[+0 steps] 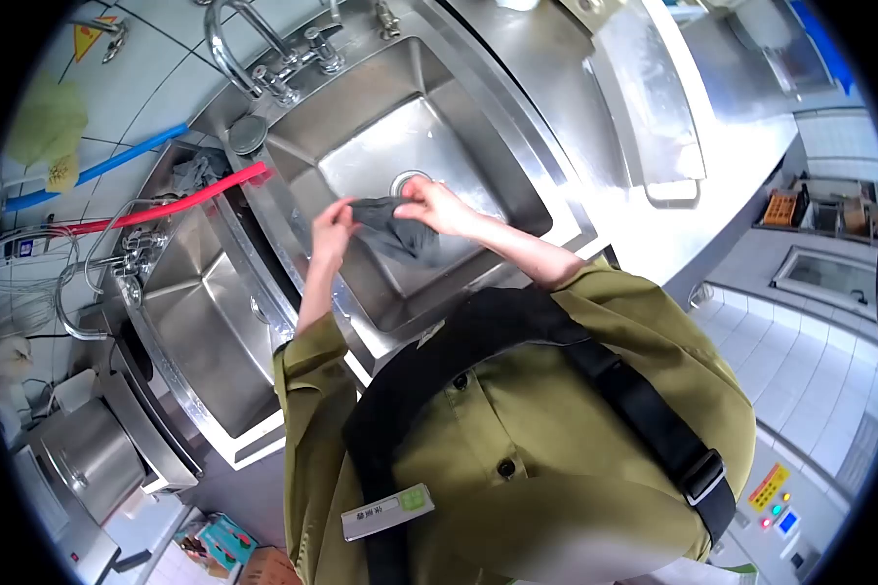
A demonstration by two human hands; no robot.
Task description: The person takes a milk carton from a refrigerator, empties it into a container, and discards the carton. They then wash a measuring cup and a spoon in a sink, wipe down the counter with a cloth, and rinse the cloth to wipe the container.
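Observation:
Over a steel sink basin [468, 161], a dark grey cloth [400, 234] hangs between my two hands. My left hand [332, 226] pinches its upper left edge between thumb and fingers. At the upper right edge, my right hand [439, 207] grips the cloth with fingers curled. The lower part of the cloth droops loose and is slightly blurred. Behind the right fingers, the round drain [410, 179] shows in part at the basin's bottom.
A curved faucet [229, 49] with knobs stands behind the basin. To the left lies a second sink [210, 322], with a red hose [180, 203] and a blue hose [117, 171] near it. A steel counter [546, 78] borders the right side.

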